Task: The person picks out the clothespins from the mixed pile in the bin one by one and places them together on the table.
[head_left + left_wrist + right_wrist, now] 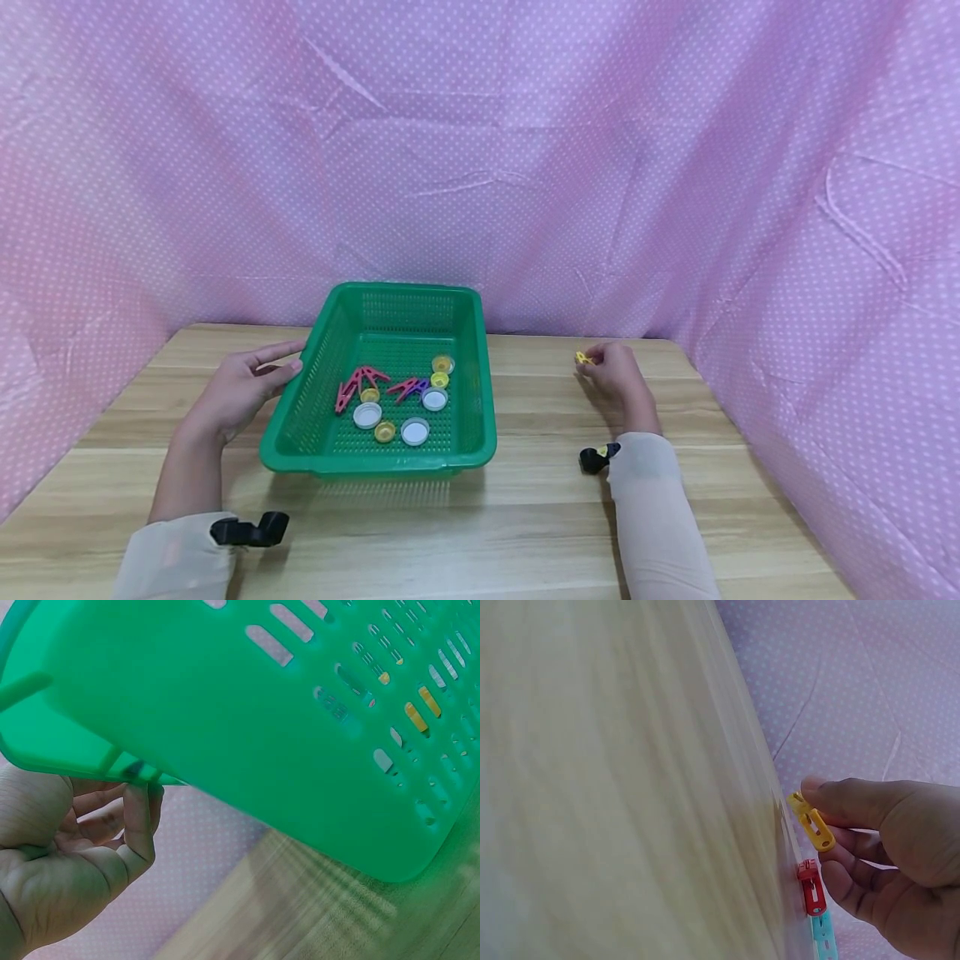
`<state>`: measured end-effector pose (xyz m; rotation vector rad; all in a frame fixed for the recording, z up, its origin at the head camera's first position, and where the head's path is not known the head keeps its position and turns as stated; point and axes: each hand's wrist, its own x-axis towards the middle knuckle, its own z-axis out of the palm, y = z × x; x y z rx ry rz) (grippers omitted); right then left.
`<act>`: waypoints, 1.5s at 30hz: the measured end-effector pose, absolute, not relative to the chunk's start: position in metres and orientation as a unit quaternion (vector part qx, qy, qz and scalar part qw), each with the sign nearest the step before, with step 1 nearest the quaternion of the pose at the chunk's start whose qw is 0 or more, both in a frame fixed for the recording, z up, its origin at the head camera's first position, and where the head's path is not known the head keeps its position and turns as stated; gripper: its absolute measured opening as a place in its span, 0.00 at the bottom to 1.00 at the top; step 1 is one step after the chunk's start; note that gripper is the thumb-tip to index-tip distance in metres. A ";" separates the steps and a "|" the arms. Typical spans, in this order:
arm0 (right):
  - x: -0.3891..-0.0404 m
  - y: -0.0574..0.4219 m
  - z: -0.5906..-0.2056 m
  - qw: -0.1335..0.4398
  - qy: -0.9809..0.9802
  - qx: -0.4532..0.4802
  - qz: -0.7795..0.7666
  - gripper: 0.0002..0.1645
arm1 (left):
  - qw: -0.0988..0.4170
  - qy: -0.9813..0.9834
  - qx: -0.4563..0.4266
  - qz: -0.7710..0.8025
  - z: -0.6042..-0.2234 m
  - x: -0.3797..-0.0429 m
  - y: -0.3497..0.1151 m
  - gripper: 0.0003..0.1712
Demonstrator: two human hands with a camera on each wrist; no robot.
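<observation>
My left hand holds the left rim of a green plastic basket; the left wrist view has the fingers bent up at the rim's underside. Inside the basket lie several pink clothespins, a purple clothespin, white bottle caps and yellow caps. Off to the right, near the table's back edge, my right hand pinches a yellow clothespin between thumb and fingers. Just below it in the right wrist view are a red clothespin and a teal clothespin.
The wooden table runs back to a pink dotted cloth, which also hangs along both sides. A black wrist camera sits on the left sleeve, another camera on the right sleeve.
</observation>
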<state>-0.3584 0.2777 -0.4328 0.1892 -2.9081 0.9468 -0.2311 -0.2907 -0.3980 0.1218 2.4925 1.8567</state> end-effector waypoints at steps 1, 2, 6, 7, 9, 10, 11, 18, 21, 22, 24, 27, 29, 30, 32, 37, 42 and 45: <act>-0.358 0.277 -0.433 0.036 -0.948 0.059 0.310 0.17 | 0.015 0.801 0.039 0.597 -0.398 -0.231 -0.291 0.36; -0.358 0.277 -0.433 0.034 -0.948 0.059 0.311 0.17 | 0.015 0.801 0.039 0.597 -0.398 -0.231 -0.290 0.36; -0.356 0.277 -0.433 0.026 -0.947 0.054 0.316 0.17 | 0.014 0.802 0.037 0.596 -0.397 -0.229 -0.290 0.36; -0.356 0.277 -0.433 0.024 -0.946 0.053 0.318 0.18 | 0.014 0.802 0.037 0.596 -0.397 -0.229 -0.290 0.36; -0.355 0.277 -0.432 0.021 -0.947 0.050 0.318 0.19 | 0.014 0.802 0.038 0.596 -0.397 -0.229 -0.290 0.35; -0.354 0.277 -0.431 0.018 -0.947 0.048 0.319 0.20 | 0.014 0.802 0.039 0.596 -0.397 -0.229 -0.290 0.36; -0.353 0.277 -0.430 0.015 -0.947 0.049 0.317 0.20 | 0.015 0.802 0.041 0.596 -0.397 -0.229 -0.290 0.36; -0.352 0.277 -0.428 0.009 -0.948 0.056 0.314 0.20 | 0.018 0.797 0.042 0.603 -0.397 -0.230 -0.289 0.36; -0.352 0.276 -0.429 0.008 -0.944 0.057 0.325 0.21 | 0.017 0.797 0.042 0.602 -0.397 -0.230 -0.289 0.36; -0.352 0.276 -0.429 0.010 -0.946 0.059 0.320 0.20 | 0.017 0.797 0.042 0.602 -0.397 -0.230 -0.289 0.36; -0.352 0.276 -0.430 0.010 -0.943 0.060 0.328 0.20 | 0.016 0.798 0.042 0.601 -0.397 -0.230 -0.289 0.36; -0.353 0.275 -0.431 0.010 -0.944 0.062 0.325 0.19 | 0.017 0.797 0.041 0.602 -0.396 -0.230 -0.289 0.36; -0.353 0.275 -0.431 0.008 -0.942 0.059 0.329 0.19 | 0.017 0.797 0.041 0.602 -0.396 -0.230 -0.289 0.36; -0.353 0.274 -0.431 0.008 -0.944 0.060 0.326 0.18 | 0.017 0.797 0.041 0.602 -0.395 -0.230 -0.289 0.36; -0.353 0.274 -0.430 0.008 -0.946 0.061 0.318 0.18 | 0.018 0.796 0.042 0.604 -0.395 -0.230 -0.289 0.36; -0.354 0.272 -0.430 0.014 -0.946 0.070 0.315 0.17 | 0.018 0.795 0.041 0.605 -0.395 -0.230 -0.289 0.36; -0.355 0.272 -0.429 0.013 -0.949 0.069 0.308 0.19 | 0.018 0.796 0.040 0.604 -0.395 -0.231 -0.289 0.36; -0.356 0.273 -0.429 0.011 -0.951 0.059 0.302 0.20 | 0.018 0.796 0.038 0.604 -0.395 -0.231 -0.289 0.36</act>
